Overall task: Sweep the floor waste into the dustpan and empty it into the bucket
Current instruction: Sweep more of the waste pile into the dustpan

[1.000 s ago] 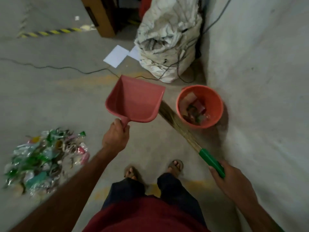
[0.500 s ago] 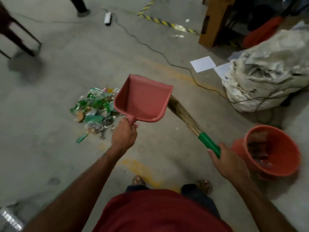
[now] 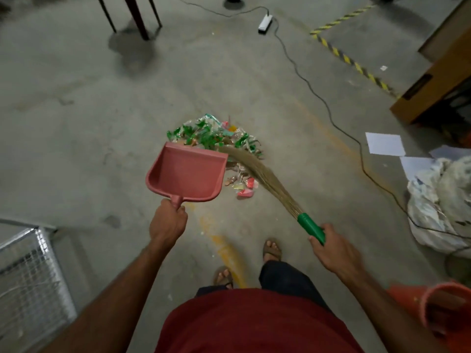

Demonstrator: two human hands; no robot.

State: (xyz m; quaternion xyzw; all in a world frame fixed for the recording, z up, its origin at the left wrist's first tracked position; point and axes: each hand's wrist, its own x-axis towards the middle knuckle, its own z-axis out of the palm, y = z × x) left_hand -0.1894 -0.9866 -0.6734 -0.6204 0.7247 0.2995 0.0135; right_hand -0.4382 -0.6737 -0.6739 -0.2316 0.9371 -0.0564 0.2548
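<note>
The heap of floor waste (image 3: pixel 216 138), mostly green and clear wrappers with a few pink scraps, lies on the concrete just ahead of the person's feet, and everything else can be placed from it. The pink dustpan (image 3: pixel 187 174) hangs just on the near side of the heap, its mouth turned toward the litter and its pan showing nothing inside; the left hand (image 3: pixel 167 221) is curled tight round its short handle. From the heap's right, the broom (image 3: pixel 257 171) slants in with its straw tips resting among the wrappers, the right hand (image 3: pixel 334 248) wrapped round its green grip (image 3: pixel 311 226). The orange bucket (image 3: pixel 443 309) sits well behind and to the right of the heap, at the lower right corner of the view, its contents too blurred to read. By my reckoning this round has hardly begun: nothing is swept in yet, the pan looks not yet set down on the floor, and the whole pile remains to be gathered and carried to the bucket. The floor (image 3: pixel 76 110) is bare grey concrete with faded yellow marks. Beyond the heap a black cable (image 3: pixel 305 82) runs to a white power strip (image 3: pixel 265 21); far right of it lie sheets of paper (image 3: pixel 384 143) and a stuffed white sack (image 3: pixel 441 200); to its near left stands a wire mesh cage (image 3: pixel 28 276).
</note>
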